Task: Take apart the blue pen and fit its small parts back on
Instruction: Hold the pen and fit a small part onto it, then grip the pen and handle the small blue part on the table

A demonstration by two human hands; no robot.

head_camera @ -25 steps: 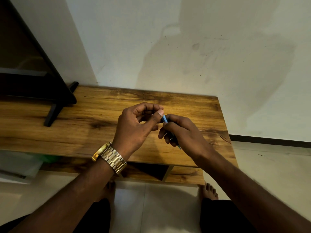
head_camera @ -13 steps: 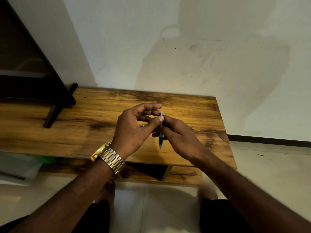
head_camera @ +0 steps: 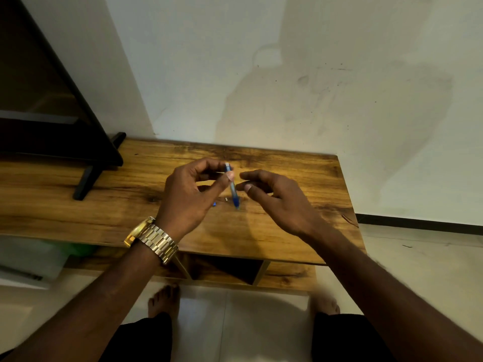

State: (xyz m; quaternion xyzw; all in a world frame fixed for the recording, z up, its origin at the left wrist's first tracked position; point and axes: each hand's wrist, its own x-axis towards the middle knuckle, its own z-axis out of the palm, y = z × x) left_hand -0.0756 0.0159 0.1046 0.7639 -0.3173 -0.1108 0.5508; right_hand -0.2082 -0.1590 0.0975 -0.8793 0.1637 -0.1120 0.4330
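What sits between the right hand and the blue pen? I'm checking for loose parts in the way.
Nothing: in the head view only bare wooden table shows between the open right hand and the blue pen.

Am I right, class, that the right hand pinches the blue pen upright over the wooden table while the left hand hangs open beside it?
Hands swapped. The head view shows the left hand pinching the blue pen over the wooden table; the right hand hangs open beside it.

bare tabletop (head_camera: 300, 226) right, stand foot (head_camera: 86, 182) left
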